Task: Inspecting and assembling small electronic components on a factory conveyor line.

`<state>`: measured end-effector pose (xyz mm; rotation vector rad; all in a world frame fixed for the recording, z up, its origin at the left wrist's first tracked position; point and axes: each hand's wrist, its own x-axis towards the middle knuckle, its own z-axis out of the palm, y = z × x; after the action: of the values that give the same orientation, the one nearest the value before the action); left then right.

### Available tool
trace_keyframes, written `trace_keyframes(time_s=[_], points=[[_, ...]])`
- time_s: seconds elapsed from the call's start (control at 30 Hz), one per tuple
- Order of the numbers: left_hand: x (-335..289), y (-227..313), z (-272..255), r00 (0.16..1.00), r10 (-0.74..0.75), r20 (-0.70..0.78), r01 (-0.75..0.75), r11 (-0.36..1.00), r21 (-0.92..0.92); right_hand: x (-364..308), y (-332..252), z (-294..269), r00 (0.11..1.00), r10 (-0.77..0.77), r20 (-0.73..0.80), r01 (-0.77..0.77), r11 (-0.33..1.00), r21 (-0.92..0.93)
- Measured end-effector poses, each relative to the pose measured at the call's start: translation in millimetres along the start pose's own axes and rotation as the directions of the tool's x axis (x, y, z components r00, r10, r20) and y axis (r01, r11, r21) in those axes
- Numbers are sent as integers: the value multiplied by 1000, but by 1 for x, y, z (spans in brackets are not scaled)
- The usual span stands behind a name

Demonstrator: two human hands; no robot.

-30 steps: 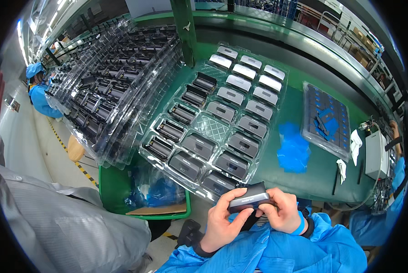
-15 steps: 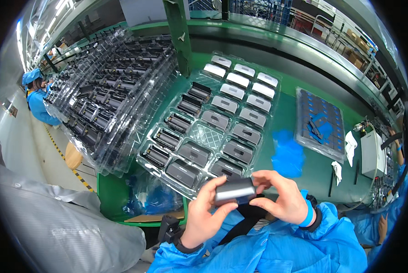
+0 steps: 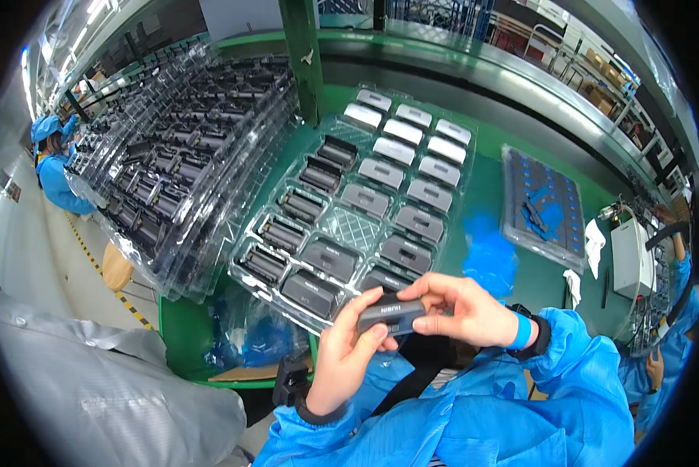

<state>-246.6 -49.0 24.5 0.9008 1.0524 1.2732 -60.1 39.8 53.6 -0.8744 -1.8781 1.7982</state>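
Note:
Between both hands, above the tray's near edge, is a dark grey rounded plastic casing [image 3: 392, 314] with a small window on its face. My left hand [image 3: 345, 354] grips its left end between thumb and fingers. At the right end, my right hand [image 3: 468, 313] pinches it with thumb and fingertips. Beyond my hands lies a clear plastic tray [image 3: 351, 229]. In its pockets sit several similar grey casings [image 3: 309, 291], lighter-looking toward the far end, and along the left a column of open black housings [image 3: 260, 265]. One middle pocket holds no part.
Stacked clear trays of black parts [image 3: 182, 167] rise at left. A green bin [image 3: 186, 342] with blue film stands below. To the right lie blue film [image 3: 489, 263], a tray of dark pads [image 3: 548, 194], white cloths [image 3: 595, 245] and a white box [image 3: 633, 258]. Other people sit at both sides.
The casing has been turned so its windowed face shows, and it has moved slightly left. My right hand's fingers have shifted onto its upper right edge. The whole view has moved a little.

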Motion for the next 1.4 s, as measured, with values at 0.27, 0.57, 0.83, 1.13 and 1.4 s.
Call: trace_keyframes(time_s=[0.27,0.57,0.83,1.13,1.4], points=[[3,-13,-3,781,562,-273,-374,771,516,87,-30,-51,888,-320,-331,278,946,-168],[-24,-25,1,822,514,-244,-313,766,561,276,26,-116,670,-378,-639,5,863,-505],[-29,-34,-10,797,508,-327,-201,734,649,288,15,-114,794,-382,-473,-223,540,-812],[-17,-34,2,825,525,-207,-183,595,782,278,32,-146,863,-258,-434,-229,567,-792],[-19,-46,7,863,472,-179,-97,504,858,102,-32,-96,878,-470,-91,255,621,-741]])
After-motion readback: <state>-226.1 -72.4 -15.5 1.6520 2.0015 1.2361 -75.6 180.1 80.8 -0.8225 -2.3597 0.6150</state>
